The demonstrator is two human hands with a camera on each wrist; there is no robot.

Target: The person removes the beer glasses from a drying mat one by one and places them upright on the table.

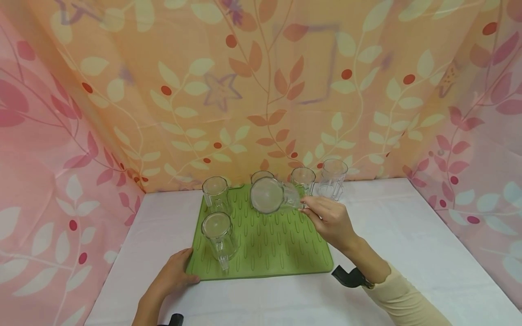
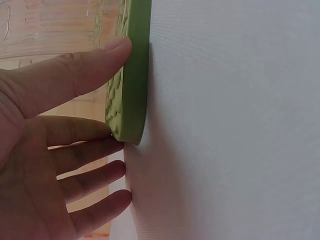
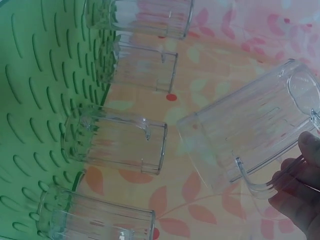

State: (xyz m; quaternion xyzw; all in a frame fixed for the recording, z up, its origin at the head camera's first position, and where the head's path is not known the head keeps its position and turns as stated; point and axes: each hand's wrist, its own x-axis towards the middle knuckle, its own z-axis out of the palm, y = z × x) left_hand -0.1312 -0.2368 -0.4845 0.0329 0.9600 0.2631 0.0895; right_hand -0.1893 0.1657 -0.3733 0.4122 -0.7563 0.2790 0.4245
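In the head view, my right hand (image 1: 329, 222) grips a clear glass mug (image 1: 267, 195) by its handle, holding it tilted above the green ridged mat (image 1: 277, 249). The right wrist view shows the thumb and fingers around this mug's handle (image 3: 255, 186). My left hand (image 1: 173, 271) rests at the mat's front left corner. Its thumb (image 2: 75, 75) touches the mat's edge, the other fingers spread beside the corner. Two glass mugs, one behind (image 1: 215, 194) and one in front (image 1: 218, 233), stand along the mat's left side, near that hand.
Behind the held mug stand another glass mug (image 1: 262, 175), partly hidden, and one more (image 1: 303, 179) to its right. A further mug (image 1: 334, 174) stands at the back right. White cloth (image 1: 391, 235) covers the table; patterned curtains (image 1: 261, 90) enclose three sides.
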